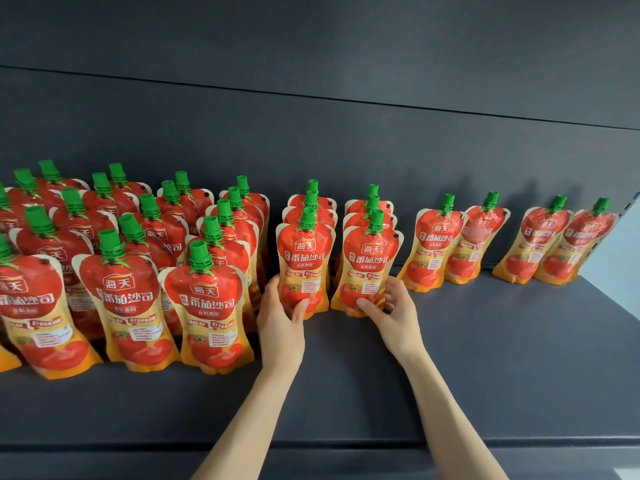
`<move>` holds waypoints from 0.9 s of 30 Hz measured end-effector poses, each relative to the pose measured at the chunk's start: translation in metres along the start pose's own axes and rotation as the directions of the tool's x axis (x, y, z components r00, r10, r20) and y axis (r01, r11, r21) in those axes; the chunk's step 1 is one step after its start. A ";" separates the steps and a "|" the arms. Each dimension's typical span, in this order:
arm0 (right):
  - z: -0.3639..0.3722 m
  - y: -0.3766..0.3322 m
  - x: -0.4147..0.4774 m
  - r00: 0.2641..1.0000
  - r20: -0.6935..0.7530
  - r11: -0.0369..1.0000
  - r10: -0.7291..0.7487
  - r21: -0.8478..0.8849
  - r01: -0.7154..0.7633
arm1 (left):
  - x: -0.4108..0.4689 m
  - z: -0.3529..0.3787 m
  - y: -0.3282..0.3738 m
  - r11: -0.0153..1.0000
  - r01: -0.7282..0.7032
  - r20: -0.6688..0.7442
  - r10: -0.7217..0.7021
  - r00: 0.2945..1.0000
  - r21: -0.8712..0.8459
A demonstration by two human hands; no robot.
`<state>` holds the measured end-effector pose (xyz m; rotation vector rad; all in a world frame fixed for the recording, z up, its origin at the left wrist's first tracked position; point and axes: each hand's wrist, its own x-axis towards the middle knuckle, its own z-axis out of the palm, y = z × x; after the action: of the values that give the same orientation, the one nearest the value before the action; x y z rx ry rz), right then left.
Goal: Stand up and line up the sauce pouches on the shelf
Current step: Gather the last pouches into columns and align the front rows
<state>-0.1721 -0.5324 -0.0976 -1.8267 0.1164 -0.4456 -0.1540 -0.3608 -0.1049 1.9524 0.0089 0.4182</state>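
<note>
Dark grey shelf [485, 375] observed, stocked with red tomato sauce pouches with green caps, all upright. To the left of the left hand: a dense block of pouches [135, 271], several files deep, its nearest front pouch [207, 306] just beside the left wrist.

Left hand [280, 320]: closed around the lower part of the front pouch of a short file [304, 265], thumb across its face, fingers behind. Two more pouches stand directly behind it.

Right hand [394, 313]: gripping the lower part of the front pouch of the neighbouring file [369, 271], thumb on its face, fingers partly spread at its right edge. Two pouches stand behind.

To the right of the right hand: two pairs of pouches [453, 237] [554, 240] along the back wall, well apart from each other.
</note>
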 end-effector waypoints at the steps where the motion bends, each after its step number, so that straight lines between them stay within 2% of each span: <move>1: 0.000 0.000 0.001 1.000 0.011 1.000 0.007 0.007 -0.007 | 0.000 0.000 0.000 1.000 0.001 0.001 -0.001 1.000 -0.003; 14: -0.005 0.007 0.007 0.995 0.099 0.998 0.026 0.051 -0.031 | 0.000 -0.001 -0.002 0.998 0.022 0.032 -0.020 0.999 -0.058; 27: -0.005 0.006 0.005 0.995 0.094 0.999 0.025 0.039 -0.029 | 0.001 0.000 -0.004 0.998 0.015 0.036 -0.013 0.999 -0.058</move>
<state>-0.1684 -0.5404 -0.1004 -1.8010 0.0670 -0.3406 -0.1523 -0.3588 -0.1081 1.9014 -0.0126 0.3703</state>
